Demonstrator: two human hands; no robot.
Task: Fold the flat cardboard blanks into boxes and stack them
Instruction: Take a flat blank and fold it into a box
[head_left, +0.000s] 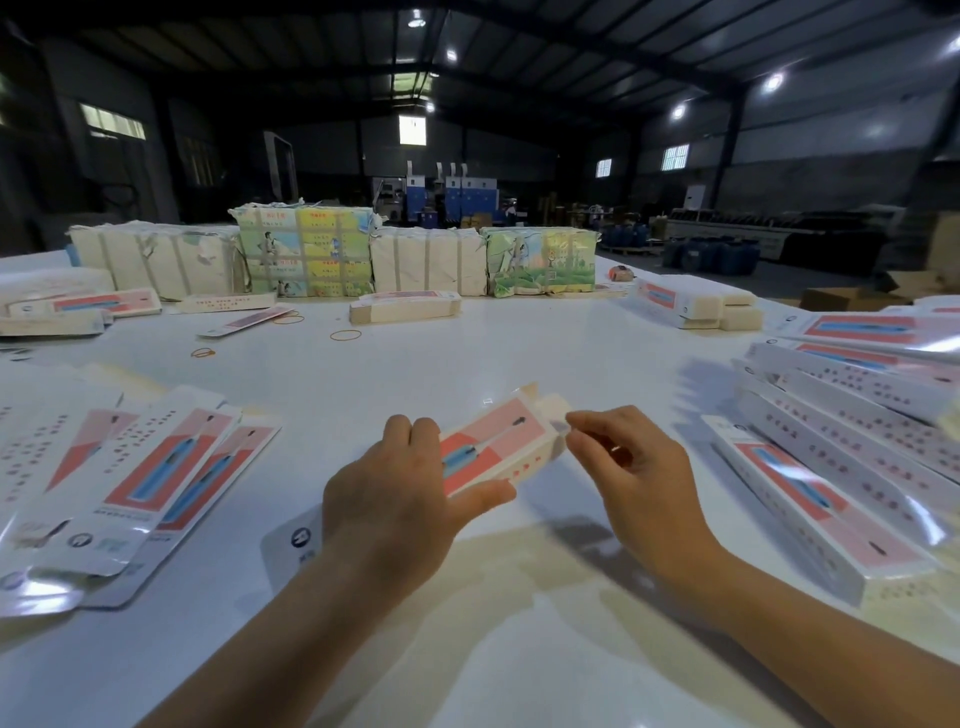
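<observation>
Centrally, the left hand (400, 499) gripped a half-folded box (493, 447) above the near bench (467, 353), while the right hand (634, 478) pinched its far end flap (553, 410). Printed writing was too blurred to read.

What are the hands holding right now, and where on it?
One half-formed box: the left hand grips its near end, and the right hand pinches the flap at its far end.

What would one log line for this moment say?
step: closing box end | left hand: grips box | right hand: pinches end flap | flat blanks: left | folded boxes: right
</observation>
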